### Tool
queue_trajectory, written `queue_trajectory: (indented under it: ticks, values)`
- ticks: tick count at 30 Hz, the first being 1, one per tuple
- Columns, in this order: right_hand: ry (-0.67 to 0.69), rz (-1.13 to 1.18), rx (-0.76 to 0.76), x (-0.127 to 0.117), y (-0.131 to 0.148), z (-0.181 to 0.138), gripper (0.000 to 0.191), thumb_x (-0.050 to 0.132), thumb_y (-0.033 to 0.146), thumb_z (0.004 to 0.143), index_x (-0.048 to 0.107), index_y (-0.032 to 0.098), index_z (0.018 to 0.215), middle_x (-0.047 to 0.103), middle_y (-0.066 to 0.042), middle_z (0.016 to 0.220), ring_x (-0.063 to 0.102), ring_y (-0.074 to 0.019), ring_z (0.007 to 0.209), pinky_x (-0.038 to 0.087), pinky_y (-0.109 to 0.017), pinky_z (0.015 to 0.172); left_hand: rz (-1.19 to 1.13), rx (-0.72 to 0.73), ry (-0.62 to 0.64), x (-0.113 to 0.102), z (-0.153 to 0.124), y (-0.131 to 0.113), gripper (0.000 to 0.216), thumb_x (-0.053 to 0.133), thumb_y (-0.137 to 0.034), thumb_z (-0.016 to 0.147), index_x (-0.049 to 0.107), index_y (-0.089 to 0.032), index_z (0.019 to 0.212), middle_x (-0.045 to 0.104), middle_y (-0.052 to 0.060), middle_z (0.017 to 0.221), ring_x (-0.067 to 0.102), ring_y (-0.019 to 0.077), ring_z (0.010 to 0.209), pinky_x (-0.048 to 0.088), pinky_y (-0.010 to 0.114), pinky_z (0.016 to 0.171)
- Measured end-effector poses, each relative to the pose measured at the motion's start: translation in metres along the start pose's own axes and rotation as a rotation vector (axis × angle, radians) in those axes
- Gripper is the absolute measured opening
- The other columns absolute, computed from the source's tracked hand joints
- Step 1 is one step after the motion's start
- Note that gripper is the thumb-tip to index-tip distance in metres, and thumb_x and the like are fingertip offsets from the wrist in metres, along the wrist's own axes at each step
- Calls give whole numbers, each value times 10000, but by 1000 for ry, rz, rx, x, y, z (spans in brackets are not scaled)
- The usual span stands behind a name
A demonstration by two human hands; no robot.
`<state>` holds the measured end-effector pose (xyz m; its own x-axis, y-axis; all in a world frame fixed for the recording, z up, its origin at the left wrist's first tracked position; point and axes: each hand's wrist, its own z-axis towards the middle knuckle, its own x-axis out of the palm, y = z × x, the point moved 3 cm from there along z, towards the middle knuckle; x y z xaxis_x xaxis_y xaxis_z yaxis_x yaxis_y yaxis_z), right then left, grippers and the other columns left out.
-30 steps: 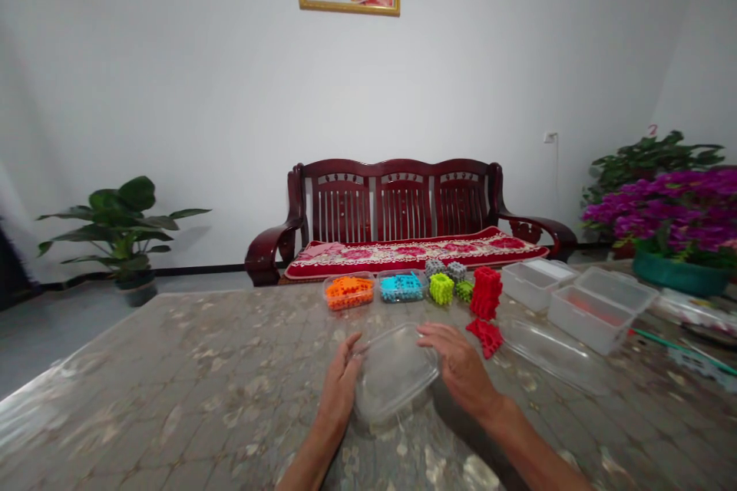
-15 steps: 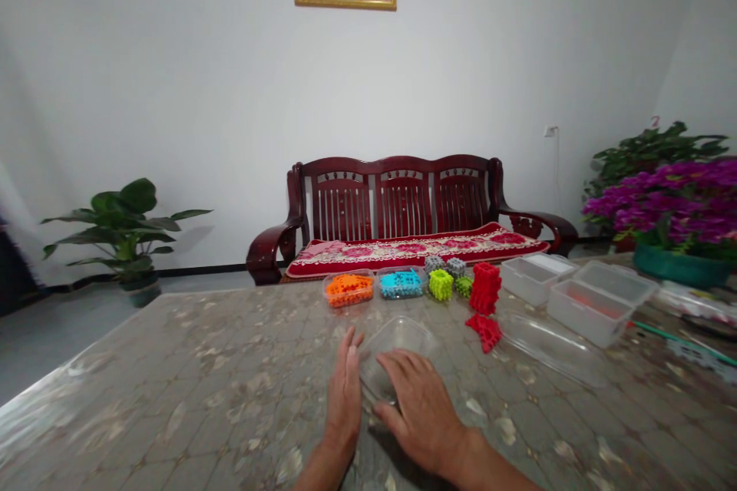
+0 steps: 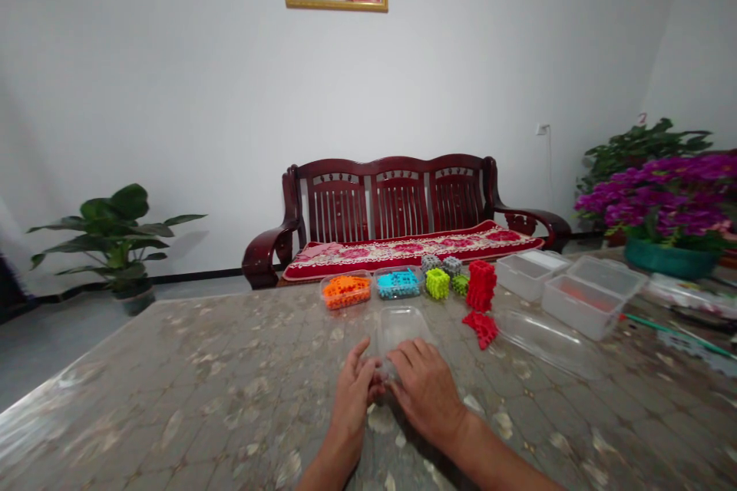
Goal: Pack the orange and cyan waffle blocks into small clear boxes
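A clear plastic lid lies flat on the patterned table in front of me. My left hand and my right hand both rest on its near edge, fingers curled against the rim and the thumbs close together. Beyond it stand a tub of orange pieces, a tub of blue pieces, a yellow-green block and a stack of red pieces. Loose red pieces lie to the right of the lid.
Empty clear tubs and another lid sit on the table's right side, by purple flowers in a green pot. Behind the table are a dark wooden bench and, at the left, a potted plant.
The lid was tilted up between my hands; it now lies flat and farther from me. Both hands came together at its near edge.
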<state>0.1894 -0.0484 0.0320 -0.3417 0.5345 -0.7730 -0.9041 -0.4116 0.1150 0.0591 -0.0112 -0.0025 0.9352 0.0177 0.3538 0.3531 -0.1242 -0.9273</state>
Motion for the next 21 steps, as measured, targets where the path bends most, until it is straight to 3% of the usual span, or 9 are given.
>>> queue_trajectory:
  ticks: [6, 21]
  values:
    - [-146, -131, -32, -6, 0, 0, 110, 677, 248, 858, 571, 235, 882, 613, -11, 845, 506, -210, 795, 316, -340, 707, 11, -26, 75, 3, 1, -4, 628, 828, -407, 600, 599, -134, 1117, 577, -69, 592, 556, 99, 528, 443, 208, 537]
    - [-97, -137, -33, -11, 1, -6, 125, 672, 178, 834, 567, 227, 786, 628, 4, 778, 513, -174, 720, 268, -330, 651, 32, -40, 110, 2, 5, 1, 591, 853, -397, 557, 525, -167, 992, 612, -62, 567, 577, 109, 501, 439, 207, 515]
